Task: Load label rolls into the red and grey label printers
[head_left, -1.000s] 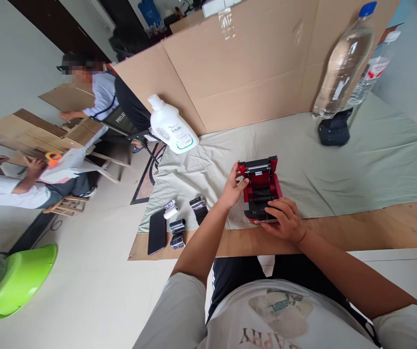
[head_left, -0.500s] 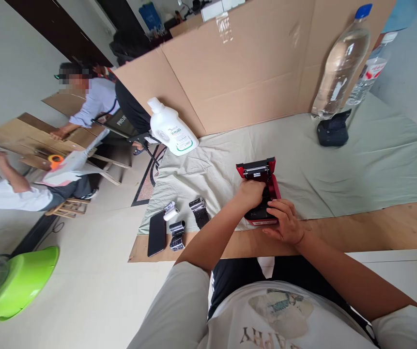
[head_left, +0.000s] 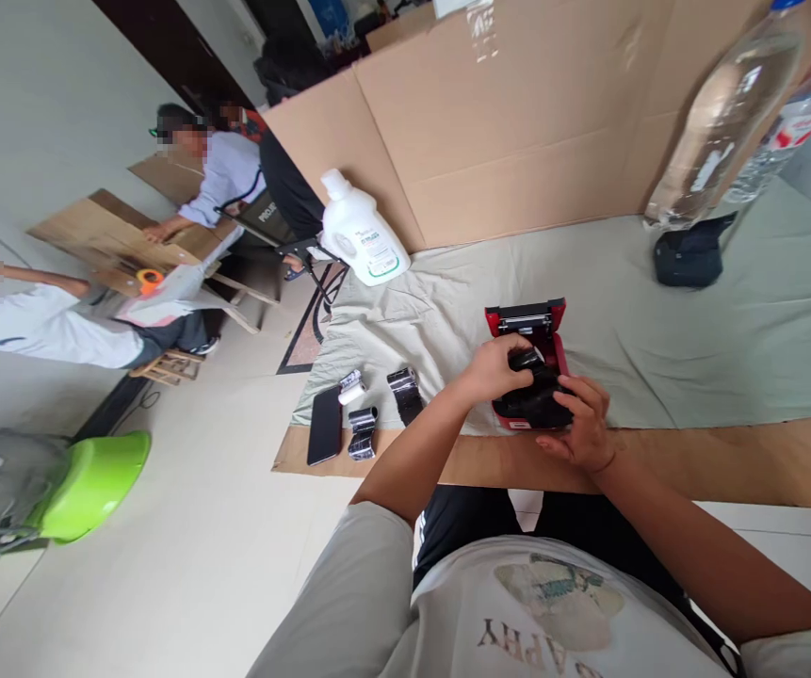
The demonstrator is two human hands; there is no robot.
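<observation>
Device (head_left: 553,350) open, left hand (head_left: 498,369) on black roll (head_left: 530,360)

Far side is walled off by a cardboard panel (head_left: 518,132). Work surface is covered by wrinkled grey-green cloth (head_left: 617,330); a wooden strip (head_left: 716,450) is exposed along the near edge. Large clear bottle (head_left: 730,113) is stood at far right, smaller bottle (head_left: 776,155) partly hidden behind it. White jug (head_left: 366,235) is placed at far left, by the panel. Device, red and black, is set on the cloth near the wooden strip, lid raised at its far side. Black roll is gripped by left thumb and fingers over the open body. Right hand (head_left: 580,422) is kept at the near right corner, fingers curled, close together, against black material; whether it is pinched cannot be told. Dark case (head_left: 688,256) is parked by the large bottle's base. Phone (head_left: 324,426) is laid front left. Beside it, three small rolls (head_left: 363,433) are scattered, one white, two dark.
</observation>
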